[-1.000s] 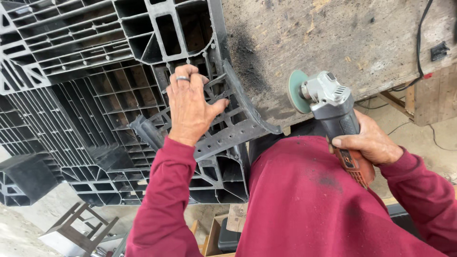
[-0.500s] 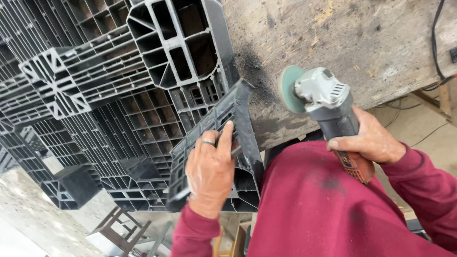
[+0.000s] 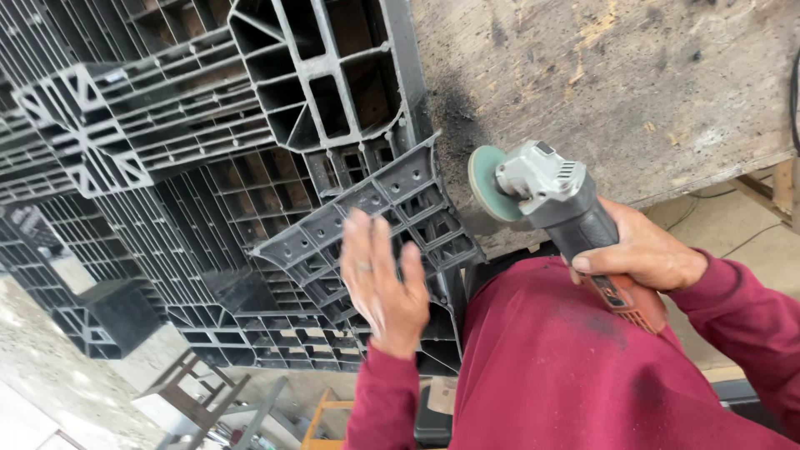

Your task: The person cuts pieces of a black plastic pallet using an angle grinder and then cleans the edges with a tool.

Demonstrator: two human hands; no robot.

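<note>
1. Red sweatshirt [image 3: 567, 367]: fills the lower frame from 4 to 6 o'clock, with one sleeve running out to each hand.

2. Left hand [image 3: 385, 287]: just below centre, at about 6 o'clock. It is flat, the fingers straight and slightly spread, and it grasps nothing. A ring sits on one finger. The hand is blurred, so I cannot tell whether the palm touches the plastic behind it or hangs just in front.

3. Right hand [image 3: 637, 250]: at 3 o'clock. The fingers and thumb are wrapped tight around the dark body of the angle grinder [image 3: 567, 208].

4. Angle grinder: grey metal head, black grip and orange rear end, held slanting from 4 o'clock up toward centre. Its greenish disc [image 3: 485, 183] faces 9 o'clock, just beside the corner of the broken piece and in front of the bench edge. Contact cannot be judged.

5. Broken pallet piece [image 3: 375, 225]: grey plastic, ribbed and cellular, lying at centre and tilted from 8 o'clock up to 1 o'clock, directly behind the left hand.

6. Grey plastic pallets [image 3: 167, 125]: stacked lattice work that fills 9 to 12 o'clock.

7. Wooden bench top [image 3: 617, 83]: worn and stained board at 12 to 3 o'clock, with a black sooty patch beside the pallets.

8. Concrete floor [image 3: 58, 375]: at 7 to 8 o'clock, far below, with a metal frame standing on it.
</note>
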